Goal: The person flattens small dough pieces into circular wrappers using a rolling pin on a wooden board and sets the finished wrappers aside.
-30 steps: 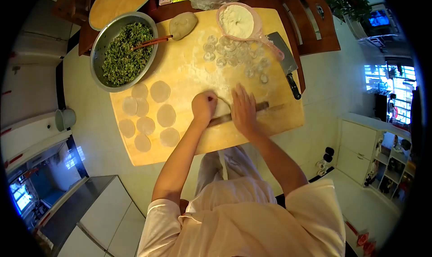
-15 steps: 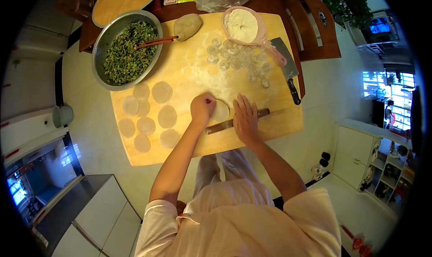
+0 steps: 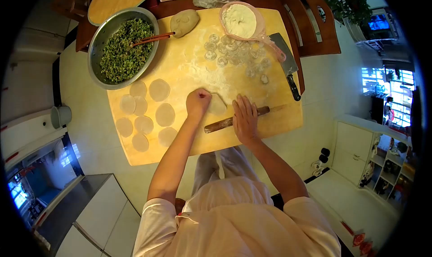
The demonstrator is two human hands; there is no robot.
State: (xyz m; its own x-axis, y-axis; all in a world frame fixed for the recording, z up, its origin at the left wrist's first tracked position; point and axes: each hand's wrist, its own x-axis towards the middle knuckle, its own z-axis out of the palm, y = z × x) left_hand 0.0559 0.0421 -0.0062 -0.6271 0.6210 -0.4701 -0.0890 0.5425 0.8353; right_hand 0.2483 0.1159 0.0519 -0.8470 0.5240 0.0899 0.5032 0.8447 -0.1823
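My left hand (image 3: pixel 198 103) is closed in a pinch at the left edge of a thin round dough wrapper (image 3: pixel 218 105), which lies on the wooden board (image 3: pixel 198 142). My right hand (image 3: pixel 245 121) rests flat across a dark wooden rolling pin (image 3: pixel 220 125), its fingers stretched out away from me. The pin lies at a slant on the near side of the wrapper. To the left of my left hand, several rolled wrappers (image 3: pixel 165 115) are spread out, a few overlapping. Beyond my hands, loose flour (image 3: pixel 211 79) dusts the board.
A steel bowl (image 3: pixel 91 61) of chopped green filling, with chopsticks (image 3: pixel 155 38), stands at the back left beside a dough lump (image 3: pixel 184 23). Several small dough pieces (image 3: pixel 234 54) lie below a pink scoop of flour (image 3: pixel 240 22). A cleaver (image 3: pixel 284 54) lies at the right edge.
The view has shifted a little. My left hand and the wrapper have moved slightly away from the rolling pin. My right hand stays flat on the pin.
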